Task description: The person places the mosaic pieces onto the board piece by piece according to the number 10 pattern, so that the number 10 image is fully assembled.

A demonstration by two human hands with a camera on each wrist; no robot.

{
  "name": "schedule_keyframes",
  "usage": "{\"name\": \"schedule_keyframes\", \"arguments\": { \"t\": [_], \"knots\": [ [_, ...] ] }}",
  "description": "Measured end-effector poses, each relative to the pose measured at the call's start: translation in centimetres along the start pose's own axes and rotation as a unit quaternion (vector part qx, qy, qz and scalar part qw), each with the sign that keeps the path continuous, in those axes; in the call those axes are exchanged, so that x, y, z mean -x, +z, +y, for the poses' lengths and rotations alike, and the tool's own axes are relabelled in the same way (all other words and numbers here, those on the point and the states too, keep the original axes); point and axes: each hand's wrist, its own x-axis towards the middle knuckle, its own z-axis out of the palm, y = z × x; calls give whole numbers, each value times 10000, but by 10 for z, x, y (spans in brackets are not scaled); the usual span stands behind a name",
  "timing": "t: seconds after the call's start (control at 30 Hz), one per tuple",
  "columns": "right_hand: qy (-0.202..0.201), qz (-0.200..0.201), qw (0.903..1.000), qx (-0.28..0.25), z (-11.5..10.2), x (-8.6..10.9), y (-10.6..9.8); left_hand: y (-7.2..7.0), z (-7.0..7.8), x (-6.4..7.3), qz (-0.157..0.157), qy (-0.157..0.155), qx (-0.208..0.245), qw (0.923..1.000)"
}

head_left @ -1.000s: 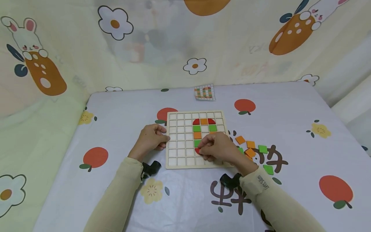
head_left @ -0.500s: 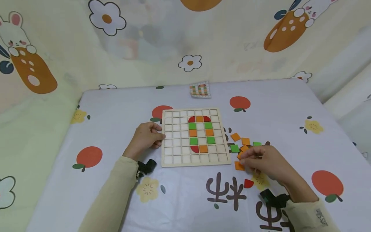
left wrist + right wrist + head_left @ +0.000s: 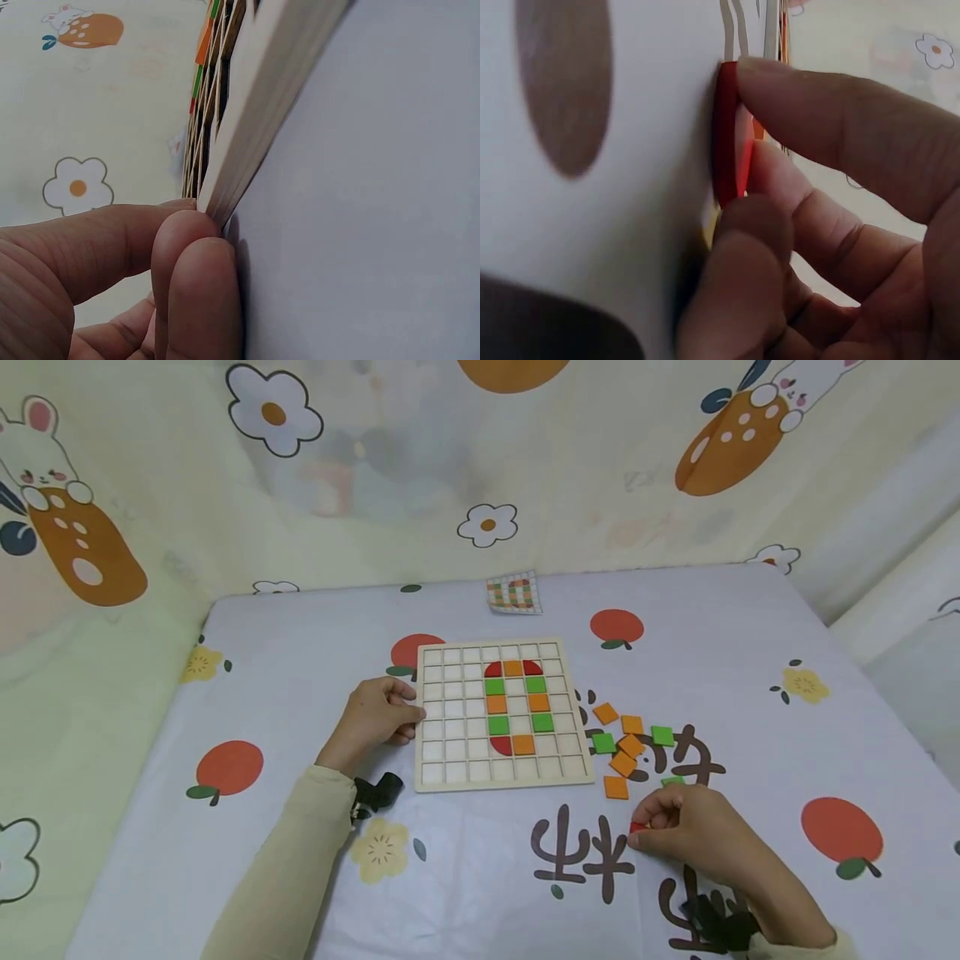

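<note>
A square wooden grid board (image 3: 456, 750) lies mid-table, with red quarter-circle, orange and green square tiles set in its cells as a broken ring. My left hand (image 3: 372, 720) holds the board's left edge between thumb and fingers; in the left wrist view the fingertips (image 3: 201, 262) meet at its wooden rim (image 3: 251, 112). To the right of the board and nearer me, my right hand (image 3: 701, 833) pinches a red quarter-circle tile (image 3: 726, 135) by its ends, at the tabletop. The fingers cover most of that tile in the head view.
Loose orange tiles (image 3: 616, 787) and green tiles (image 3: 603, 743) lie scattered between the board and my right hand. One green tile (image 3: 672, 782) is partly hidden behind that hand. A small pattern card (image 3: 513, 593) stands at the back of the printed tablecloth (image 3: 300, 643).
My right hand has left the board's lower cells, crossed right past the loose tiles, then come nearer me and taken hold of the red tile. An orange tile now shows beside the board's lower red one.
</note>
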Motion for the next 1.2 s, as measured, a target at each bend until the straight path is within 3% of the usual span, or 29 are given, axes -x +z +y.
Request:
{"name": "schedule_keyframes", "arguments": {
  "t": [0.23,0.47,0.6,0.9,1.2],
  "knots": [
    [-92,122,9998,111,-6,6,6,0,0,0,27,-13,35,10000],
    [-411,87,9982,-432,-11,3,7,1,0,-1,95,-35,-21,9999],
    [-611,93,9946,-833,-15,-10,1,2,0,-3,132,-74,-81,9999],
    [-781,-442,9820,-1659,-28,-50,-13,2,1,0,127,-52,-66,9999],
    [-683,-748,9786,-1792,-55,-88,-16,1,3,2,121,-65,18,9999]
  ]
}}
